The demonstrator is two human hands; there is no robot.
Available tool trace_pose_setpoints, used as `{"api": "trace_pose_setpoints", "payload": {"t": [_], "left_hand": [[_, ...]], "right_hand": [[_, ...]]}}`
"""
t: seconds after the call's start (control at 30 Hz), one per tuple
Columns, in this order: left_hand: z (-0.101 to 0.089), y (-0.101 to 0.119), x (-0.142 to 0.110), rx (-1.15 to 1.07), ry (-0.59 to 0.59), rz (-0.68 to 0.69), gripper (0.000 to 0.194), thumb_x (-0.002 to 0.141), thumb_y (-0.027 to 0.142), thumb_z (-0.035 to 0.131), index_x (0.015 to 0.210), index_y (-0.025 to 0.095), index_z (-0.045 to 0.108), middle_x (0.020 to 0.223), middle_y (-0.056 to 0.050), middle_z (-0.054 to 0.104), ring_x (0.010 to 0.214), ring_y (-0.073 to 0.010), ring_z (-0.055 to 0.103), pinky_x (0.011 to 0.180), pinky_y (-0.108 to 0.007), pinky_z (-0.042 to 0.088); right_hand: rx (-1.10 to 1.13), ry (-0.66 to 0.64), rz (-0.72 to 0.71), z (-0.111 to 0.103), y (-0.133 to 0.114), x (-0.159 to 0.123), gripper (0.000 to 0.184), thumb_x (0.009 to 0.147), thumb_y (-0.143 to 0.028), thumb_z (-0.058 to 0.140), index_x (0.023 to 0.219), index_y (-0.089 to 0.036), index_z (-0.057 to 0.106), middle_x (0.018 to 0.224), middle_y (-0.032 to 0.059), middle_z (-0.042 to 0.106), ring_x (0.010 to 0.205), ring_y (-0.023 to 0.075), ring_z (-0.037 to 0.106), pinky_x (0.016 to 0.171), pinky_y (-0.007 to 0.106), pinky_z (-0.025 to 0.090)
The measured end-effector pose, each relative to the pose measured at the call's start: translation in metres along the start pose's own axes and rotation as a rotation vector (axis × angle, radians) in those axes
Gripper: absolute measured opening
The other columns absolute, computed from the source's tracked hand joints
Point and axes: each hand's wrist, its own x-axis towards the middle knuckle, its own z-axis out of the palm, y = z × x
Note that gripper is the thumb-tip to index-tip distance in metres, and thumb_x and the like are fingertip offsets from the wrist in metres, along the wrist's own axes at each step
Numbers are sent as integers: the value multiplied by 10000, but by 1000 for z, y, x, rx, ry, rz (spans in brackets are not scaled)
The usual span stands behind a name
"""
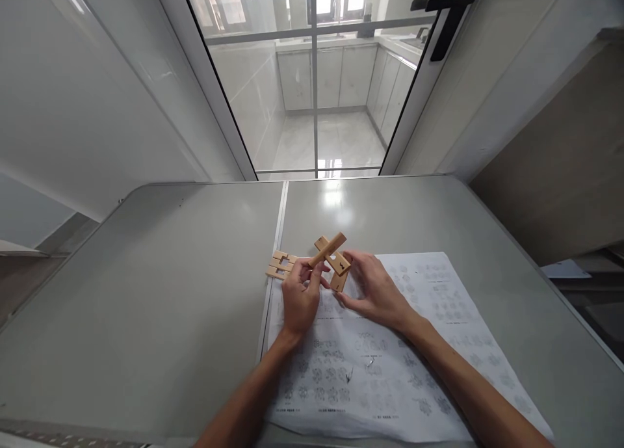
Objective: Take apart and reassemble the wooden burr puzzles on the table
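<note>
My left hand (301,302) pinches a long wooden puzzle stick (332,245) that slants up to the right. Across it lies another wooden puzzle piece (339,263) with a small dark mark near its end. A third wooden puzzle piece (338,283) hangs below, between the fingertips of my right hand (373,293). These pieces touch or overlap, but whether they interlock I cannot tell. Beside my left hand, several loose notched wooden pieces (279,266) lie side by side, partly hidden by my fingers.
A large printed sheet (390,396) with rows of small diagrams lies under both forearms. Two small dark and shiny bits (349,375) rest on it. The grey table (195,292) has a pale seam (281,215). Beyond its far edge stands a glass door (336,136) with a black handle (446,19).
</note>
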Motion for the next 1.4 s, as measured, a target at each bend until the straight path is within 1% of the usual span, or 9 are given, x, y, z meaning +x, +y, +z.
{"api": "trace_pose_setpoints", "payload": {"t": [0.2, 0.4, 0.47, 0.57, 0.67, 0.77, 0.87, 1.07, 1.4], "left_hand": [[1, -4, 1, -27, -12, -66, 268, 978, 454, 686, 946, 190, 651, 798, -39, 780, 587, -161, 713, 618, -273, 569], [1, -3, 2, -7, -43, -55, 258, 984, 445, 674, 935, 193, 641, 875, -48, 801, 580, -147, 705, 600, -259, 567], [1, -4, 2, 11, -59, -35, 258, 996, 448, 663, 946, 196, 641, 908, -51, 804, 587, -148, 711, 604, -260, 570], [1, -4, 0, 39, -63, -1, 248, 1015, 444, 646, 975, 200, 641, 933, -46, 803, 594, -146, 718, 612, -257, 569], [2, -5, -2, 90, -49, 51, 219, 1029, 420, 637, 1003, 204, 651, 937, -39, 800, 595, -136, 711, 606, -245, 553], [3, -6, -4, 157, -49, 116, 188, 1033, 395, 633, 1021, 211, 668, 898, -29, 792, 589, -133, 700, 559, -227, 515], [4, -6, -5, 201, -47, 178, 158, 1033, 371, 628, 1029, 221, 680, 814, -5, 768, 585, -134, 692, 541, -217, 497], [4, -8, -6, 262, -9, 226, 137, 1032, 353, 622, 1046, 235, 690, 870, -16, 804, 575, -129, 691, 540, -217, 501], [1, -7, -4, 323, 90, 254, 128, 1012, 360, 654, 1030, 245, 707, 915, -21, 823, 610, -141, 715, 538, -218, 481]], "right_hand": [[-8, -75, -61, 1, 3, 2, 708, 864, -340, 795, 1515, -302, 519, 1488, 131, 609, 1411, 405, 527, 1171, 671, 420], [6, -49, -39, 3, 2, 1, 690, 901, -404, 804, 1515, -290, 510, 1511, 150, 585, 1431, 394, 508, 1175, 666, 419], [57, 22, 0, 1, -2, 1, 624, 920, -407, 791, 1474, -285, 532, 1456, 152, 611, 1371, 373, 553, 1136, 623, 465], [149, 124, 29, -4, -9, 2, 365, 948, -372, 739, 1281, -267, 635, 1314, 134, 672, 1231, 341, 622, 1045, 546, 519], [328, 90, 111, -10, -15, 2, 190, 1009, -421, 644, 1080, -247, 678, 1094, 96, 736, 981, 282, 669, 866, 441, 547], [615, -71, 275, -12, -18, 1, 365, 1077, -539, 515, 961, -222, 654, 759, 28, 698, 655, 194, 588, 639, 337, 476], [767, -185, 356, -10, -19, 1, 481, 1064, -631, 509, 835, -218, 600, 584, -20, 605, 514, 146, 471, 545, 299, 386], [750, -219, 368, -8, -20, 2, 565, 1018, -687, 559, 684, -232, 537, 519, -36, 518, 502, 139, 438, 531, 286, 382], [873, -289, 404, -7, -17, 1, 517, 975, -635, 652, 670, -227, 564, 442, -80, 428, 402, 111, 391, 487, 278, 394]]}}
